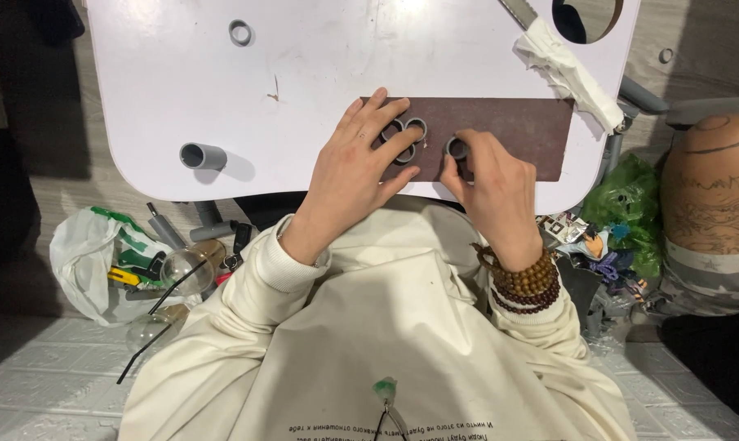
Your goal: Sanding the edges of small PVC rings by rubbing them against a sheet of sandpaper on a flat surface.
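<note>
The left hand (355,167) lies flat, fingers spread, over a cluster of short grey pipe rings (408,139) glued side by side, so part of the cluster is hidden and its count cannot be told (two rings show clearly, a third peeks between the fingers). The right hand (490,178) pinches a single grey ring (457,148) between thumb and fingertips, just beside the cluster; its lower half is covered by the fingers. Both sit on a dark brown board (524,139) at the table's (165,73) near edge, towards its right corner. A longer pipe stub (202,156) lies near the left edge, a loose ring (240,33) near the far edge. A saw blade (518,12) wrapped in white cloth is cut off at the far right corner.
</note>
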